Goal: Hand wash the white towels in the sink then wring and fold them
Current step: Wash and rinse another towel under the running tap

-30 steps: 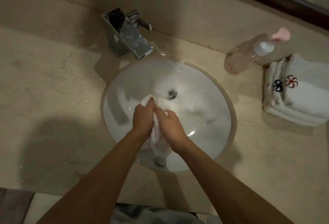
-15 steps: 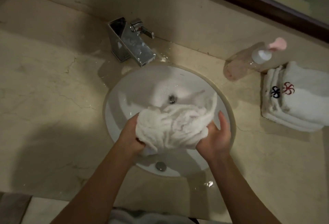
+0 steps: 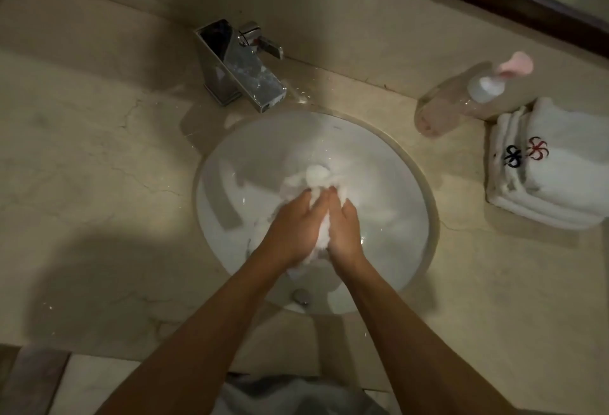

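Over the marble counter's sink (image 3: 425, 216), your left hand (image 3: 290, 230) and right hand (image 3: 342, 226) press the bunched white towel (image 3: 313, 180) between them; squeeze too hard and water could splash out.

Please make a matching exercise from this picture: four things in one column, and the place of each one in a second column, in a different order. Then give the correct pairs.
Things
1. wet towel
2. faucet
3. soap bottle
4. folded towels

Places
A. on the counter at the far right, with small embroidered marks on top
B. behind the sink, at its far rim
C. bunched between the left hand and the right hand, over the basin
D. on the counter, between the sink and the folded stack, pink pump on top

Pairs: 1-C, 2-B, 3-D, 4-A
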The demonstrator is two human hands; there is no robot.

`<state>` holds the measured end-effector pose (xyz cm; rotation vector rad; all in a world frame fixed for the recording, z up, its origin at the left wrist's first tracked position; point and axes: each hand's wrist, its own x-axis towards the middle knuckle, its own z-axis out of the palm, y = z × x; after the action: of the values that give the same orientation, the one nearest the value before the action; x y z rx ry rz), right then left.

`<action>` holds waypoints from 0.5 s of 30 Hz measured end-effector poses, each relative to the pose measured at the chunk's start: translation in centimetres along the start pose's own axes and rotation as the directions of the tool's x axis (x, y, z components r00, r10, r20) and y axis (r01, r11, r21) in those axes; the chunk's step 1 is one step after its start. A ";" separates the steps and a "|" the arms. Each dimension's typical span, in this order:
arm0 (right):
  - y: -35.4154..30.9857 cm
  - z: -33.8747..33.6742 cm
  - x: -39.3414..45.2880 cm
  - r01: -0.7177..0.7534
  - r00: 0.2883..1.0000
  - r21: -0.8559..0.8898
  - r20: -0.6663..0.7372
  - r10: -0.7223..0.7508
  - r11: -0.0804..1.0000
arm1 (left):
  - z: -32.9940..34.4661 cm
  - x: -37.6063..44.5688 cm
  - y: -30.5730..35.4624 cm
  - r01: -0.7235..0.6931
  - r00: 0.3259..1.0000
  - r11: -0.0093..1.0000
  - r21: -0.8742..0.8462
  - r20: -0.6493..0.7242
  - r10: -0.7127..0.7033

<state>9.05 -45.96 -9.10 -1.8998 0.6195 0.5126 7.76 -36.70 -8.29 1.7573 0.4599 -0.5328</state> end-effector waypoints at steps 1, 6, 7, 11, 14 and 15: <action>0.0 0.5 -0.3 -0.016 0.999 0.059 0.038 0.014 0.998 | -0.3 0.8 0.0 0.010 0.997 1.000 0.030 -0.079 -0.007; -0.1 1.4 0.5 0.166 0.986 -0.058 -0.017 -0.167 0.984 | -0.8 1.0 -0.6 0.010 0.996 1.000 -0.006 -0.093 -0.010; -0.5 1.5 0.8 0.130 0.990 -0.013 -0.057 -0.130 0.991 | -0.4 0.4 -0.6 -0.027 0.995 1.000 0.000 -0.096 0.027; -0.4 2.9 0.0 0.205 0.977 -0.103 0.086 -0.197 0.973 | -1.3 2.7 -1.8 0.004 0.976 1.000 0.021 -0.220 0.001; -1.1 2.2 2.8 0.069 0.997 -0.186 -0.019 -0.074 0.980 | -0.5 1.7 -1.6 0.001 0.991 0.999 -0.045 -0.136 -0.008; -1.4 1.8 3.7 -0.019 0.999 -0.150 -0.029 0.015 0.989 | 0.0 1.0 -1.3 -0.013 0.994 0.999 -0.046 -0.111 0.008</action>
<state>12.66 -44.48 -10.97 -2.0482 0.6306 0.5580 7.81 -36.34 -9.85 1.7494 0.5358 -0.4156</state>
